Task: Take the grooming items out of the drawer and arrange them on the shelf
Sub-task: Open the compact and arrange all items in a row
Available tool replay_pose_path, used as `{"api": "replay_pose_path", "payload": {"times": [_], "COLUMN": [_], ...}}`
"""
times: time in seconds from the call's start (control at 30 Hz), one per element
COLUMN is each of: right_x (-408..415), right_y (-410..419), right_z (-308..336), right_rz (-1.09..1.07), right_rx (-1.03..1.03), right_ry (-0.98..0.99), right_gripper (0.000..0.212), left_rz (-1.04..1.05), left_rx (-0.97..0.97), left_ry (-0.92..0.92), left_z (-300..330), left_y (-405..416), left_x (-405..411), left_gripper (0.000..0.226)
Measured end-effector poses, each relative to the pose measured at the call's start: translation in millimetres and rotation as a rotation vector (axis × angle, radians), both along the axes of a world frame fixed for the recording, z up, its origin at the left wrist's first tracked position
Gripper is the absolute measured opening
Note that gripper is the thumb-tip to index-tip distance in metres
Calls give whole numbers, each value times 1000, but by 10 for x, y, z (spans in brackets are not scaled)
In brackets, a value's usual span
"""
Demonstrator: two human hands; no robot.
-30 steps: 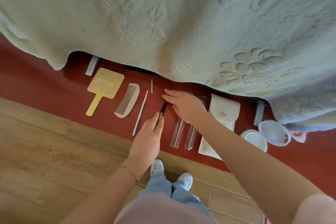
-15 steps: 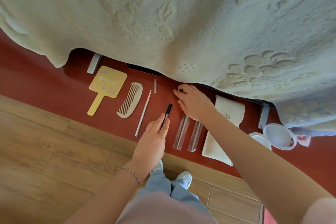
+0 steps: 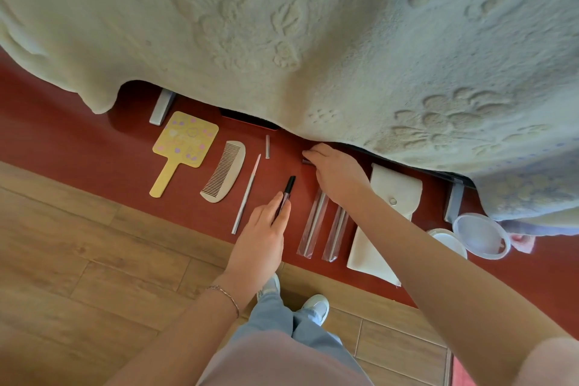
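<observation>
Mirror (image 3: 185, 142), comb (image 3: 224, 170) and more already lie in a row on the red shelf (image 3: 78, 147), left hand (image 3: 261, 236) pinching a black pen (image 3: 287, 189), right hand (image 3: 336, 174) fingertips closing on a small dark piece, nearly done I'd say.

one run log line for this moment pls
left hand: holding black pen | right hand: on small dark item, grip unclear | laid out: mirror, comb
</observation>
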State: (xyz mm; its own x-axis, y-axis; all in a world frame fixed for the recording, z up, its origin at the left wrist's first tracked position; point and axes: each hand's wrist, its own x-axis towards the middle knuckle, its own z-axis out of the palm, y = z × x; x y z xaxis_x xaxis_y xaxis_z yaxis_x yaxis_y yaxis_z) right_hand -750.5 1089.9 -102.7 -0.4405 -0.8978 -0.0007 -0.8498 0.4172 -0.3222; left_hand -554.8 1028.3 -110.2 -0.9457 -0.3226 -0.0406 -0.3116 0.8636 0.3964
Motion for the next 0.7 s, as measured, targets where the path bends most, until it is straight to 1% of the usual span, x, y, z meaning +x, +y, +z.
{"api": "replay_pose_path", "payload": {"times": [0.1, 0.3, 0.5, 0.7], "right_x": [-16, -24, -11, 8], "right_y": [1, -12, 22, 37], "right_z": [-31, -42, -49, -67], "right_rz": [50, 45, 39, 34], "right_rx": [-82, -93, -104, -114], "right_ry": [61, 27, 20, 5], "right_gripper": [33, 29, 33, 44], "left_rz": [4, -11, -26, -36], "left_rx": [3, 5, -6, -15], "left_ry": [7, 9, 11, 33], "left_z": [11, 17, 18, 14], "left_y": [4, 47, 54, 75], "left_x": [10, -22, -26, -13], "left_gripper": [61, 61, 60, 60]}}
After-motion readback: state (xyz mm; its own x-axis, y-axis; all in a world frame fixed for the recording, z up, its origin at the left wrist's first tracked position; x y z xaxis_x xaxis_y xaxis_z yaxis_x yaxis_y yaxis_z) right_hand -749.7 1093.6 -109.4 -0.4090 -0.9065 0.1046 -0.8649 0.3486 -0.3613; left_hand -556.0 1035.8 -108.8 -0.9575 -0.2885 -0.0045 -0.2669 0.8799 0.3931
